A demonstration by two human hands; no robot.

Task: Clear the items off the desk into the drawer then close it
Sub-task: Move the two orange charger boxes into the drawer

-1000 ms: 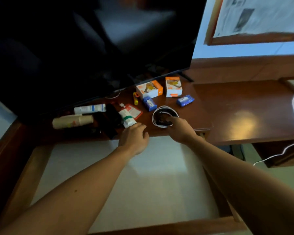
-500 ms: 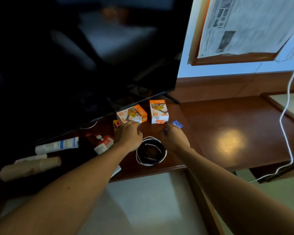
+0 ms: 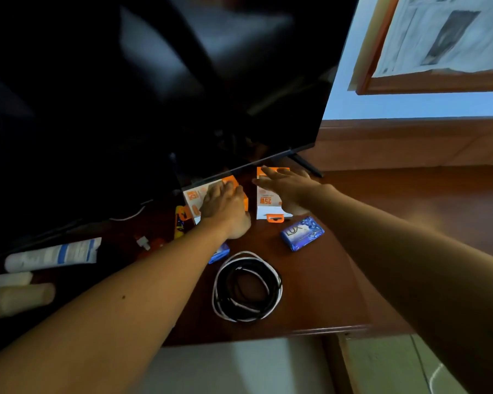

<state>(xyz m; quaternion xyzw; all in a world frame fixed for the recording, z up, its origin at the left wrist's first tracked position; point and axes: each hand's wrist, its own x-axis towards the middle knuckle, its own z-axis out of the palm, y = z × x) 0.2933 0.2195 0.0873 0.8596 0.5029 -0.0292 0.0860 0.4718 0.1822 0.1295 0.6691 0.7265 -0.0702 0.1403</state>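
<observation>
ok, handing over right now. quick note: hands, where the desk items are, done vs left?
Left hand: curled over the left orange box, grip not confirmed.
Right hand: open, fingers spread over the right orange box, not closed yet.
On the desk: blue soap bar, coiled cables, white tube, small items under the left forearm.
Done: nothing stowed as far as the view shows.
Left: everything into the drawer, then close it. Drawer not in view.

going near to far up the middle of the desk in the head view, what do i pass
coiled cables → blue Lux soap bar → right hand lying over the white and orange 25W box → TV
</observation>
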